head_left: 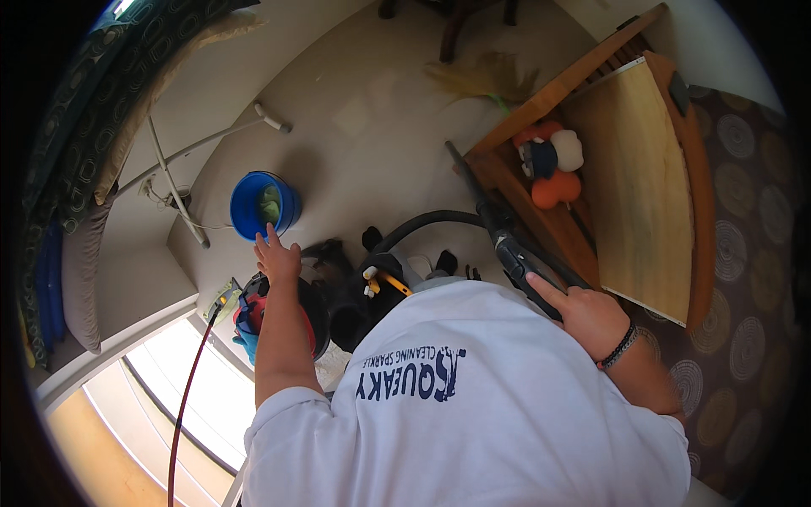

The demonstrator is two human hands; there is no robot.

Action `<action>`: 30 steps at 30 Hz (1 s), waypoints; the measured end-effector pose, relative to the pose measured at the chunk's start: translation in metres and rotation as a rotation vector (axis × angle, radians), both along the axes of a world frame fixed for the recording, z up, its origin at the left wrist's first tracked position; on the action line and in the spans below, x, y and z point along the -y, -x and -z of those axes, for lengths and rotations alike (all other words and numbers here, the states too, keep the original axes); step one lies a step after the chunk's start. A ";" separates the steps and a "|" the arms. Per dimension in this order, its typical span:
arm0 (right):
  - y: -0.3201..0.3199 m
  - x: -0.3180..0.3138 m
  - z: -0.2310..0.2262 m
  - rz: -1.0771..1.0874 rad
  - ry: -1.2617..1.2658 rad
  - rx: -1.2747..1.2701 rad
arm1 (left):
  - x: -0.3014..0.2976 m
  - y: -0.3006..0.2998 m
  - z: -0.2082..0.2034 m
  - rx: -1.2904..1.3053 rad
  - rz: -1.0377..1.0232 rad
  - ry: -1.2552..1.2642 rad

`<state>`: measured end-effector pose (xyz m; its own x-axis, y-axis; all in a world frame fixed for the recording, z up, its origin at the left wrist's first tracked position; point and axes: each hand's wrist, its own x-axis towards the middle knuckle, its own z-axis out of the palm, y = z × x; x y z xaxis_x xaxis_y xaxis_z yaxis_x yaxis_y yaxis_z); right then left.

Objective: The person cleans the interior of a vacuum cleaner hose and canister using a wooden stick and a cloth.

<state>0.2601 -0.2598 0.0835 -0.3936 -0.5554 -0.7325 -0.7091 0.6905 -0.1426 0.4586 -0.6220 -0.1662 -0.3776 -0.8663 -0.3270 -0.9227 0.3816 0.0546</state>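
Observation:
My left hand (279, 258) reaches out with its fingers spread and nothing in it. It is nearest to a blue bucket (239, 207) that has a pale green cloth (269, 204) inside. My right hand (583, 314) is closed around the handle of a black vacuum cleaner wand (512, 256). The wand points forward, its far end close to a wooden furniture piece. A black ribbed hose (427, 221) curves from the wand towards my feet. Below my left forearm stands a red and black vacuum cleaner body (318, 317), partly hidden by the arm.
White tubular legs (205, 150) spread over the floor at left. To the right, the wooden furniture (646, 186) holds orange and white soft toys (556, 191). A straw-coloured broom (486, 78) lies beyond it. A red cord (191, 384) runs along the lower left.

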 end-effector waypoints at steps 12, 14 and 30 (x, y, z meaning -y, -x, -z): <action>-0.003 0.190 -0.033 0.080 -0.242 -0.117 | 0.138 -0.057 0.088 0.173 -0.377 -0.248; -0.003 0.218 -0.032 0.073 -0.241 -0.121 | 0.151 -0.058 0.095 0.173 -0.385 -0.275; 0.083 0.288 0.126 0.015 -0.496 -0.167 | 0.184 -0.077 0.120 0.111 -0.433 -0.411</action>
<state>0.1772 -0.5474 -0.0421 -0.5324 -0.1514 -0.8328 -0.6841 0.6564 0.3181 0.5355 -0.8058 -0.2860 0.0362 -0.7279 -0.6848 -0.9980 -0.0616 0.0127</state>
